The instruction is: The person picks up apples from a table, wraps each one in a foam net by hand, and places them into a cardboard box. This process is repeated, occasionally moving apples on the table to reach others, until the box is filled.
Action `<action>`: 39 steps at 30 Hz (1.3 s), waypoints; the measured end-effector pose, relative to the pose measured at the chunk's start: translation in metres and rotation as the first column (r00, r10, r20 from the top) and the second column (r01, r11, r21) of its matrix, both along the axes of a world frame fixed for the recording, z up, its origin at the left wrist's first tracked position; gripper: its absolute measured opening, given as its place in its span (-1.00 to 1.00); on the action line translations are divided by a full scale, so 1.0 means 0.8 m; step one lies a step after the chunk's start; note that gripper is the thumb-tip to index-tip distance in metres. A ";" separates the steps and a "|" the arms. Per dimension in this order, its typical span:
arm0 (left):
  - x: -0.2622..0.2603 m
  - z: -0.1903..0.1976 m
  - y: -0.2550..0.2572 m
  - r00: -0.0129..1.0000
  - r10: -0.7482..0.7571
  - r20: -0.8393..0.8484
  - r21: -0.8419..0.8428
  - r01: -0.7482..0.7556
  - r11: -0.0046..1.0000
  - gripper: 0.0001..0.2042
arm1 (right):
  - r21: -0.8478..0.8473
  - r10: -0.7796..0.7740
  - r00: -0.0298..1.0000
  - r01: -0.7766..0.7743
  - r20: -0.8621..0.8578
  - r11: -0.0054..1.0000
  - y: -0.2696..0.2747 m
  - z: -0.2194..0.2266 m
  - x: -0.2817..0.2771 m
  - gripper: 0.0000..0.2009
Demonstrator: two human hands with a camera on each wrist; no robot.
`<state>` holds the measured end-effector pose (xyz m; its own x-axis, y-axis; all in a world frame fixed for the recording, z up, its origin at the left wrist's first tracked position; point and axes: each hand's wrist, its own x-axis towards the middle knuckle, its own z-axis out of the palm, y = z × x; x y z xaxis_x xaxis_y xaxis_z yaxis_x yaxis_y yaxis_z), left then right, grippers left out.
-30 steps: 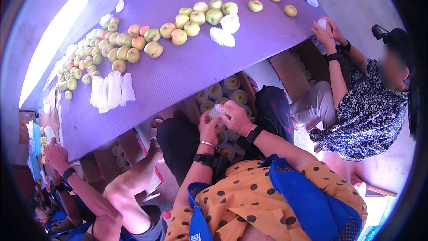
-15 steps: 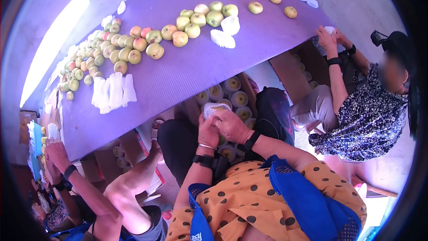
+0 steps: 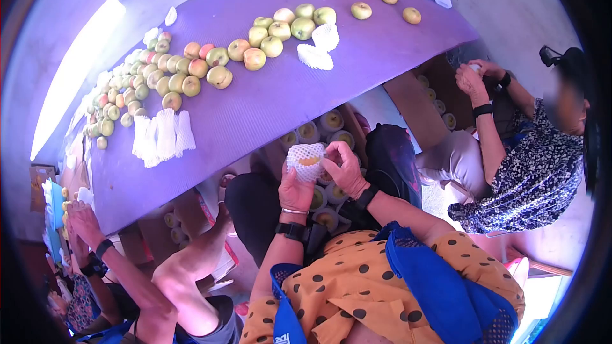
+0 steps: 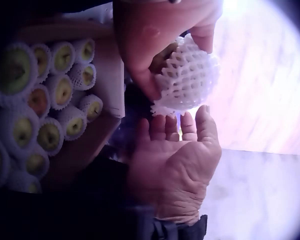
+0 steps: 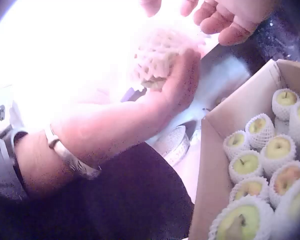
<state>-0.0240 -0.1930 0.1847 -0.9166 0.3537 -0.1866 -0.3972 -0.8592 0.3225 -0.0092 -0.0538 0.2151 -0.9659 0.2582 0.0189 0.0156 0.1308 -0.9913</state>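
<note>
In the head view, my left hand (image 3: 296, 192) holds up an apple in a white foam net (image 3: 306, 160), over a box of netted apples (image 3: 332, 120). My right hand (image 3: 347, 171) is just right of it. The left wrist view shows my left hand (image 4: 157, 37) gripping the netted apple (image 4: 187, 75), its skin partly bare at one side; below, my right hand (image 4: 177, 167) has its palm turned up, fingertips close to the net. From the right wrist view, the right fingers are spread apart from the net (image 5: 157, 57), held by my left hand (image 5: 177, 82).
A purple-covered table (image 3: 255, 108) bears many loose apples (image 3: 219, 77), a row of foam nets (image 3: 166, 132) and more nets (image 3: 315, 57). A person (image 3: 529, 159) sits at right by another box (image 3: 414, 105); another person's arm (image 3: 137, 286) is at left.
Both hands were together at the net; now my right hand has moved off it to the right, and the netted apple stands upright in my left hand. The person at right lowered their hands.
</note>
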 end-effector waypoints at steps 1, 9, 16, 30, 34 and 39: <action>0.000 0.000 0.000 1.000 -0.002 0.000 -0.001 0.002 1.000 -0.57 | 0.040 -0.013 0.994 0.017 -0.106 0.999 0.000 0.000 -0.003 -0.78; 0.009 0.004 -0.005 0.997 -0.052 -0.053 -0.061 0.049 0.997 -0.56 | 0.450 0.189 0.932 -0.032 -0.310 0.893 0.005 -0.002 0.000 -0.72; 0.020 0.000 -0.013 0.992 -0.120 -0.026 -0.013 0.120 0.993 -0.56 | 0.650 0.206 0.902 0.103 -0.381 0.753 -0.007 0.004 0.012 -0.82; 0.038 0.012 -0.016 0.932 -0.357 -0.068 -0.157 0.343 0.926 -0.51 | -0.032 -0.043 0.999 0.043 -0.025 0.999 0.009 -0.021 0.021 -0.79; 0.038 0.013 -0.018 0.927 -0.358 -0.112 -0.169 0.337 0.926 -0.52 | -0.371 -0.025 0.989 0.077 0.145 0.926 0.008 -0.033 0.019 -0.77; 0.033 0.013 -0.018 0.977 -0.163 -0.138 -0.130 0.145 0.981 -0.54 | -0.482 0.090 0.970 0.032 0.227 0.876 0.008 -0.020 0.019 -0.82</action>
